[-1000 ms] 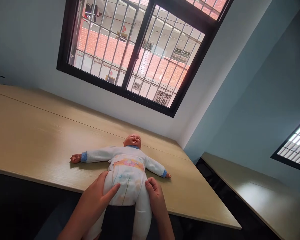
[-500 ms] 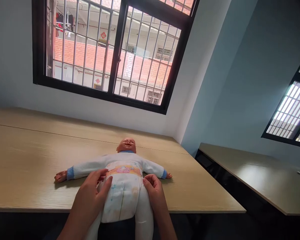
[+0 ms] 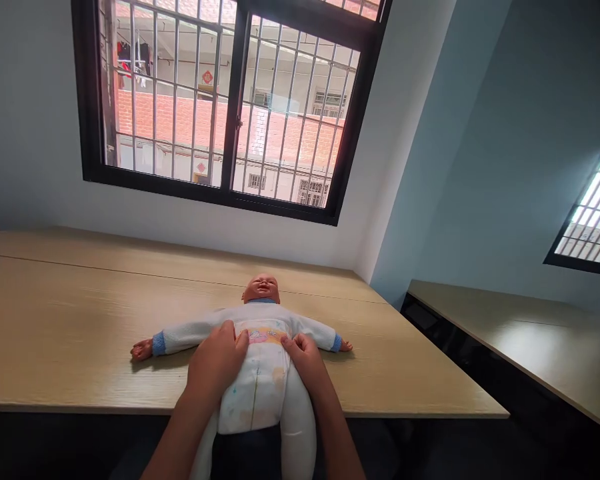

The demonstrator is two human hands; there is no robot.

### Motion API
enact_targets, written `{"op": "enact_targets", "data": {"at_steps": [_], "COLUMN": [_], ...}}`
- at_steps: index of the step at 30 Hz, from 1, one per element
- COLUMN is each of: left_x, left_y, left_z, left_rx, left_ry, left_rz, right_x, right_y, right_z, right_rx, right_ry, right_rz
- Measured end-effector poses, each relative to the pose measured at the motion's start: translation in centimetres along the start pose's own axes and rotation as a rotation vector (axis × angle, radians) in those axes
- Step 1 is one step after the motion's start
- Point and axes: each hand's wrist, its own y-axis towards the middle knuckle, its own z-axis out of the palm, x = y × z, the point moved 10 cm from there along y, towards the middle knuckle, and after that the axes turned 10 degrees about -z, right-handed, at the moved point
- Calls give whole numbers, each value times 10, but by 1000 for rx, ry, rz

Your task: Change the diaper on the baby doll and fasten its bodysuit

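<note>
A baby doll [image 3: 261, 291] in a white suit with blue cuffs lies on its back on the wooden table [image 3: 70, 333], arms spread, legs hanging over the near edge. It wears a white diaper [image 3: 257, 380] with a coloured waistband. My left hand [image 3: 216, 363] rests on the diaper's left side at the waistband, fingers curled against it. My right hand [image 3: 304, 357] pinches the waistband's right side with bent fingers.
A barred window [image 3: 225, 100] fills the wall behind the table. A second table [image 3: 530, 333] stands to the right, across a dark gap. Another window [image 3: 590, 220] shows at the far right.
Both hands have slid up from the doll's hips to the diaper's waistband and drawn closer together. The view has shifted slightly.
</note>
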Motion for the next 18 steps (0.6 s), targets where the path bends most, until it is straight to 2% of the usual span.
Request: {"op": "enact_targets", "data": {"at_steps": [5, 9, 12, 15, 18], "left_x": [3, 13, 25, 33, 45], "left_y": [-9, -30, -51, -72, -91], "left_z": [-3, 0, 1, 3, 11], "left_rx": [18, 95, 93, 99, 174], "left_ry": [-39, -176, -276, -383, -631], "left_rz": [-3, -29, -79, -66, -37], "right_x": [8, 14, 13, 18, 22], "right_y": [-15, -38, -67, -97, -120], "right_z": [-4, -8, -19, -24, -24], "right_rx": [11, 31, -66, -148, -152], "right_ry": [0, -57, -70, -19, 108], "right_rz": [0, 3, 29, 11, 11]}}
